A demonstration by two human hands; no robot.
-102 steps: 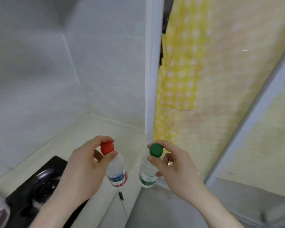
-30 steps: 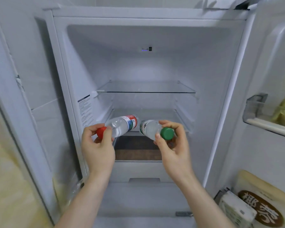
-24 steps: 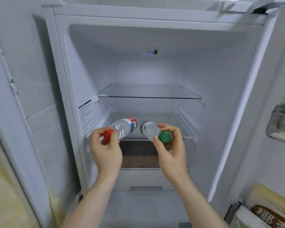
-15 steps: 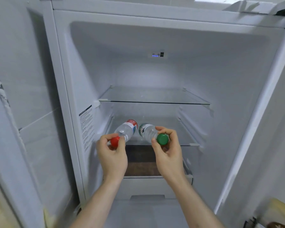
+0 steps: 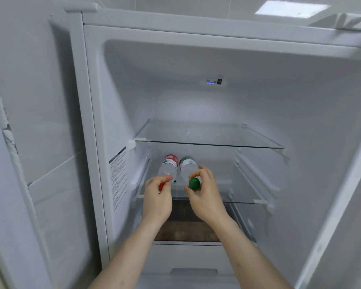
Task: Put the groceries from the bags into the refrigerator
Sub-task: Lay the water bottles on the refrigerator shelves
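Two water bottles lie side by side over the lower glass shelf point(image 5: 246, 200) of the open refrigerator point(image 5: 217, 30), necks toward me and bases pointing to 12 o'clock. My left hand point(image 5: 157, 200) curls around the neck of the red-capped bottle point(image 5: 168, 166), thumb and fingers pinched over the cap, so only a sliver of red shows between them. My right hand point(image 5: 205, 198) pinches the green-capped bottle point(image 5: 188, 166) just behind its green cap point(image 5: 194, 183), which faces me in full view. The red-capped bottle is at 9 o'clock from the green one, and their sides look to be touching or nearly so. I cannot tell whether either bottle rests on the glass or hangs just above it.

Above them, toward 12 o'clock, sits the upper glass shelf point(image 5: 206, 135), bare and clear. Higher up on the back wall a small control panel point(image 5: 214, 81) glows with blue lights. On the inner left wall, at 9 o'clock from my hands, a printed label point(image 5: 118, 178) runs down the liner. Below my wrists, at 6 o'clock, a drawer point(image 5: 188, 250) with a white front sits under a dark brown surface. Tiled wall point(image 5: 38, 101) stands to the left of the cabinet.
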